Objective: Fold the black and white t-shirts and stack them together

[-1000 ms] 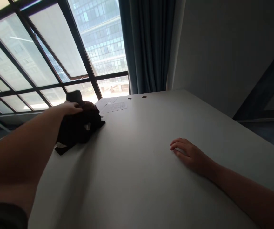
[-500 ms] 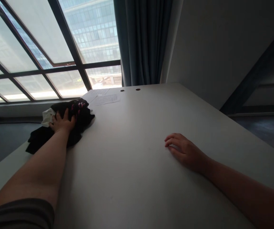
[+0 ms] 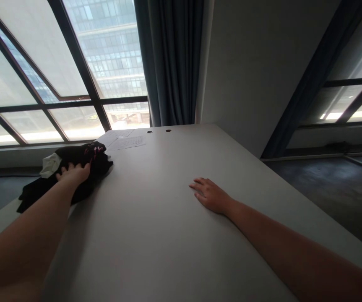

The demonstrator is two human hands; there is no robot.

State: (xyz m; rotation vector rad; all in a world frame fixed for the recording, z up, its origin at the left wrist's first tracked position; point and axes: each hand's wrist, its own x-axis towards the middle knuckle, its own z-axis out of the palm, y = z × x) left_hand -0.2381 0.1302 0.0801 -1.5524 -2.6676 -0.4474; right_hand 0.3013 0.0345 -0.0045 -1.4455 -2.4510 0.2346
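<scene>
A crumpled heap of black cloth [image 3: 100, 165] with pink marks lies at the left edge of the white table [image 3: 155, 226]. Bundled against it is a piece of white cloth [image 3: 50, 165]. My left hand [image 3: 74, 174] rests on the black cloth, fingers spread and not closed round it. On the bare tabletop right of the middle, my right hand [image 3: 211, 196] lies palm down with its fingers apart, holding nothing.
Sheets of paper [image 3: 127, 143] lie at the far left of the table, beside two round holes in its top. Behind stand a window [image 3: 119, 50], a dark blue curtain [image 3: 173, 63] and a grey wall [image 3: 250, 75].
The view has turned a little to the right and up. My right hand has moved left over the table, its fingers now flatter. My left hand stays on the cloth, slightly nearer me.
</scene>
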